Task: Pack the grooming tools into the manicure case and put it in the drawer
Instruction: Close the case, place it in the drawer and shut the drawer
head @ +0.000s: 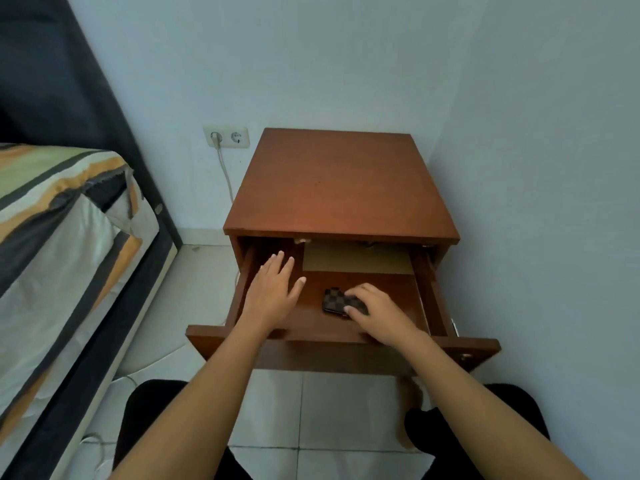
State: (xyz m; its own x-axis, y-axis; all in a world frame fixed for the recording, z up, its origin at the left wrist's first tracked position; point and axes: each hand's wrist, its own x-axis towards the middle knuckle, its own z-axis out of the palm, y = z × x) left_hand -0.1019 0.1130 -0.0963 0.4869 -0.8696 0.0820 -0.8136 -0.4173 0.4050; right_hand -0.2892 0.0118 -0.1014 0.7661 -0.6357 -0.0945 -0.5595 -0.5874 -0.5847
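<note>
I'm at the last step: case [341, 301] is already zipped or snapped shut (can't tell which) and sitting on the drawer [424, 299] floor, so packing looks done and what's left is let go and close. My right hand [379, 315] is on top of the case, fingers curled over its near and right edge; I'd call it a light grasp on the case, not a clench, though the palm hides the contact. My left hand [273, 289] is flat and spread, holding nothing, hovering or resting over the drawer's 9 o'clock side, fingertips pointing to 12. Case lies roughly mid-drawer, slightly toward 6 o'clock, well clear of both side walls. Contents of the drawer: the case only, as far as I can see (the back strip under the nightstand [341, 183] top is pale and shadowed, nothing visible there). Nightstand top is bare wood. Next move, my read: release the case, pull both hands out over the front panel [207, 337] at 6 o'clock, then push that panel toward 12. Drawer is pulled far out, so I'd push evenly to avoid racking on the runners. Bed [62, 237] sits at 9 o'clock, not in the way.
</note>
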